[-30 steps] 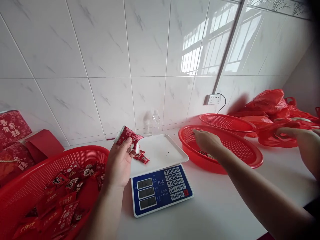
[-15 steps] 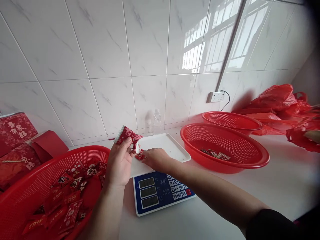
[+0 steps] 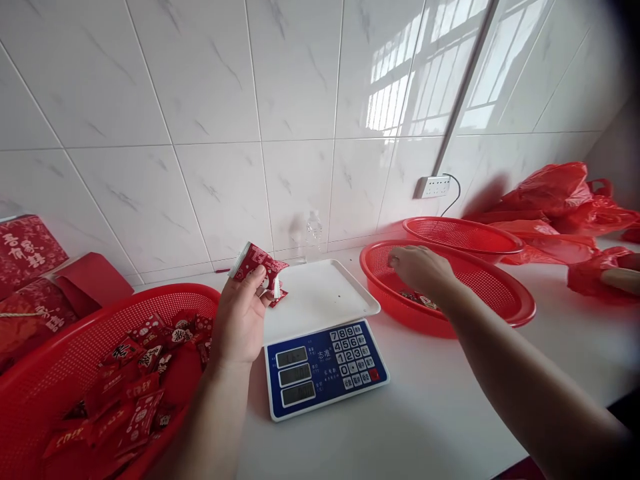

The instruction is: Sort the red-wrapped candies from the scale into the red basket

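My left hand (image 3: 243, 313) is closed around a red printed packet (image 3: 260, 267) with white ends, held up beside the scale. Below those fingers, part of another small red packet (image 3: 279, 297) shows on the white pan (image 3: 320, 293) of a digital scale with a blue keypad panel (image 3: 327, 367). My right hand (image 3: 423, 267) is over the front right red basket (image 3: 510, 307), back upward and fingers bent down. Its fingertips are mostly hidden, so whether it holds anything cannot be seen. Small wrapped pieces (image 3: 420, 300) lie in that basket.
A large red basket (image 3: 200, 293) of red packets stands at left, beside red gift boxes (image 3: 30, 267). Behind are a clear bottle (image 3: 314, 230) and a second right-hand basket (image 3: 465, 230). Red plastic bags (image 3: 550, 193) lie far right, where another person's hand (image 3: 623, 277) holds red plastic.
My right hand has left the scale pan and moved right, over the basket. My left hand keeps the packet in nearly the same place. The scale's keypad is now uncovered.
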Demonstrator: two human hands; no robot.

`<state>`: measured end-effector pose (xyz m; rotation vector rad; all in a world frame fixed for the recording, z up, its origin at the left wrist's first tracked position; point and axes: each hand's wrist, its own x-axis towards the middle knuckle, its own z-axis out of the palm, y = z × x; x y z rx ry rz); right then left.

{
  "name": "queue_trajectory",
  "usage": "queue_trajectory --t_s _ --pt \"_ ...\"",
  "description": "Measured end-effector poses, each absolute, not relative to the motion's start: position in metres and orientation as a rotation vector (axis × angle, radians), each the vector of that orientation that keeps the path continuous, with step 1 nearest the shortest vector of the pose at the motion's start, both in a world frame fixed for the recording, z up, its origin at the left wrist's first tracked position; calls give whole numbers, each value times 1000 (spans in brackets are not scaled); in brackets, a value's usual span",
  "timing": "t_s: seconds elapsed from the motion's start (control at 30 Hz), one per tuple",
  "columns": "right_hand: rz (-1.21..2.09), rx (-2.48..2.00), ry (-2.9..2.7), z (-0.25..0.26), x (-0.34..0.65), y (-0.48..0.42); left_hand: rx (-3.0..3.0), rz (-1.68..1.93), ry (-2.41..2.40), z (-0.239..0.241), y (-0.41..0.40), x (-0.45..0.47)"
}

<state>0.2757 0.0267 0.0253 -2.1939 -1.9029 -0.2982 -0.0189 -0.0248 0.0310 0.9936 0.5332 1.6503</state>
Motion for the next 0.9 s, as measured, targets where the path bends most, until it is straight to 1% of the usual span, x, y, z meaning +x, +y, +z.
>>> queue_trajectory --t_s 0.07,0.17,0.27,0.4,0.5,0.63,0.77,0.83,0.9 --pt "-258 -2139 -1958 21 277 29 994 1645 537 31 -25 -18" --pt "-59 -1686 -2280 7 241 33 1003 1648 528 30 -24 -18" --pt "-46 -1292 -2537 -6 183 40 1009 1665 534 29 -23 -18" --pt "-49 -1008 -2750 -16 121 51 985 1691 582 29 -22 -18" --pt "-52 -1035 -2803 -23 102 57 967 1697 600 30 -22 -18" --pt "-70 -1183 -2739 -24 117 54 1017 1654 581 30 -21 -19" --pt "-143 -1397 -2548 -5 171 45 1029 1619 588 27 -20 -19" --pt "-197 -1666 -2302 10 206 42 1034 1602 609 25 -20 -17" --pt "-248 -1818 -2139 22 236 39 1068 1564 626 23 -19 -15"
